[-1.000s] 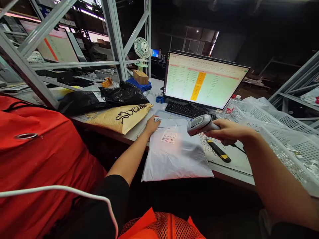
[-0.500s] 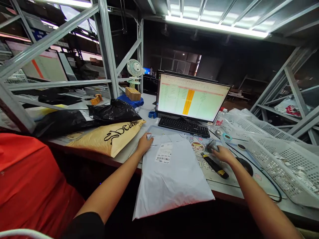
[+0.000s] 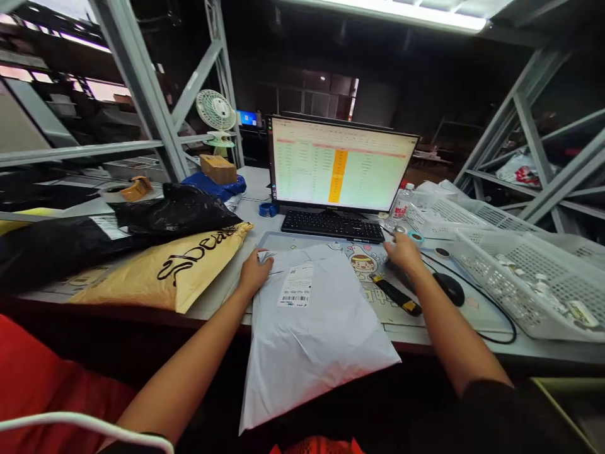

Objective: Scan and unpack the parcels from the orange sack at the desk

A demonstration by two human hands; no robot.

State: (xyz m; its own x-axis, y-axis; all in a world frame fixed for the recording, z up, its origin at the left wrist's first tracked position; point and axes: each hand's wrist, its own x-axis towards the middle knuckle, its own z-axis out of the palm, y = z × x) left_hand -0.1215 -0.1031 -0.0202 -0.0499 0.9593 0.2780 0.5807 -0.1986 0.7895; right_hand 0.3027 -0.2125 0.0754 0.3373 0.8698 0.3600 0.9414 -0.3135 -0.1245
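A white plastic mailer bag (image 3: 321, 334) with a barcode label (image 3: 296, 287) lies partly over the table's front edge. My left hand (image 3: 255, 270) is closed on its upper left corner, where the plastic is bunched. My right hand (image 3: 404, 253) is over the mat by the right end of the black keyboard (image 3: 331, 226), its fingers stretched forward and partly hidden. A dark grey object, seemingly a handheld scanner (image 3: 396, 272), lies under my right wrist, largely covered. A black and yellow utility knife (image 3: 396, 295) rests beside it.
A monitor (image 3: 340, 167) stands behind the keyboard. Left are a yellow printed mailer bag (image 3: 189, 265), black bags (image 3: 174, 211), a cardboard box (image 3: 218, 169) and a fan (image 3: 216, 110). Right are a mouse (image 3: 449, 289) with its cable and white perforated baskets (image 3: 524, 284).
My right hand has left the grey scanner and moved forward to the keyboard's right end. My left hand keeps its grip on the white mailer bag. The view has shifted.
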